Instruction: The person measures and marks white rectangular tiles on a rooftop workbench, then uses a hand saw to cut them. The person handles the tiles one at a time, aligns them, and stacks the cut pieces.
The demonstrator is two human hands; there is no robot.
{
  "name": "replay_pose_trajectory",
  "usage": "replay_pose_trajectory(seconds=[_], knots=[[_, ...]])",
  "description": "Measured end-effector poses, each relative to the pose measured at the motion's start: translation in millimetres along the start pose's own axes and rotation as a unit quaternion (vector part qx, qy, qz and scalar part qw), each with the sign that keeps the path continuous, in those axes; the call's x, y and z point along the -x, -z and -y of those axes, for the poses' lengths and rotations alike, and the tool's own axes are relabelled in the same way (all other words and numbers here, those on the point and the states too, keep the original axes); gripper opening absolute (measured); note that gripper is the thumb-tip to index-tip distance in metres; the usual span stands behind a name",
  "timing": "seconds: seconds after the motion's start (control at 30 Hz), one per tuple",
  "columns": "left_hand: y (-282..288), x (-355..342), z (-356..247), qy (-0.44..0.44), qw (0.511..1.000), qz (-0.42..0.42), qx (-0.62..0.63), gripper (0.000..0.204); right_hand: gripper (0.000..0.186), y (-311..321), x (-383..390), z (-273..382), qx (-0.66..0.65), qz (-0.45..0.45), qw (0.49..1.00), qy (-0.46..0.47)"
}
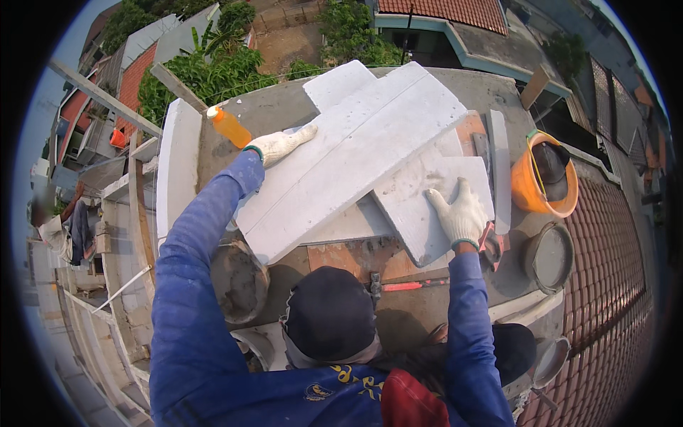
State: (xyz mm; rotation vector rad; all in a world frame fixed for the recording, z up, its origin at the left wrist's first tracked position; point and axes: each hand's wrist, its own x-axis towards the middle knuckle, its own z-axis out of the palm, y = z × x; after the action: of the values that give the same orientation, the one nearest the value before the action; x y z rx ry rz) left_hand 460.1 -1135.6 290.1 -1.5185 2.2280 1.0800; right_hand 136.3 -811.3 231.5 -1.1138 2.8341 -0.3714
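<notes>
A long, white, lightweight building block (356, 156) lies slantwise across the top of a stack, with a thin dark line running along its face. At its left edge, my gloved left hand (281, 145) is closed on it, fingers together and stretched along the edge; the thumb is hidden. To the right, my gloved right hand (459, 211) rests open, fingers spread, on a shorter white block (420, 199). Another white block (338, 84) shows at the far end. Beside my right wrist lies a red-handled saw (491, 245), partly hidden.
An orange bucket (537, 185) stands right, near a round mortar pan (549, 256). Another round pan (238, 281) sits left. A bottle of orange liquid (229, 127) stands far left. A red-handled tool (405, 286) lies nearer. Tiled roofing (605, 242) drops away right. Another person (67, 228) is far left.
</notes>
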Motion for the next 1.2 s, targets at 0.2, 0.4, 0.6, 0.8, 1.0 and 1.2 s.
replay_pose_trajectory(seconds=[0.2,0.4,0.6,0.8,1.0,1.2], knots=[[-15,3,4,0.011,0.999,-0.002,-0.044,0.125,0.103,-1,37,27,0.000,0.019,0.998,-0.054],[-42,39,-17,-0.008,0.998,0.007,0.058,0.123,0.097,3,55,28,-0.011,0.047,0.997,-0.060],[-58,40,-9,0.019,0.949,0.042,0.312,0.092,0.082,-5,59,27,-0.003,0.046,0.998,-0.041],[-79,19,26,0.032,0.747,0.141,0.649,0.063,0.088,-19,49,33,-0.073,-0.059,0.995,0.035],[-112,54,5,0.020,0.757,0.114,0.643,0.070,0.089,-13,41,36,-0.089,0.063,0.994,-0.023],[-170,84,-21,0.034,0.734,0.044,0.677,0.078,0.076,-22,23,24,-0.170,0.099,0.980,-0.021]])
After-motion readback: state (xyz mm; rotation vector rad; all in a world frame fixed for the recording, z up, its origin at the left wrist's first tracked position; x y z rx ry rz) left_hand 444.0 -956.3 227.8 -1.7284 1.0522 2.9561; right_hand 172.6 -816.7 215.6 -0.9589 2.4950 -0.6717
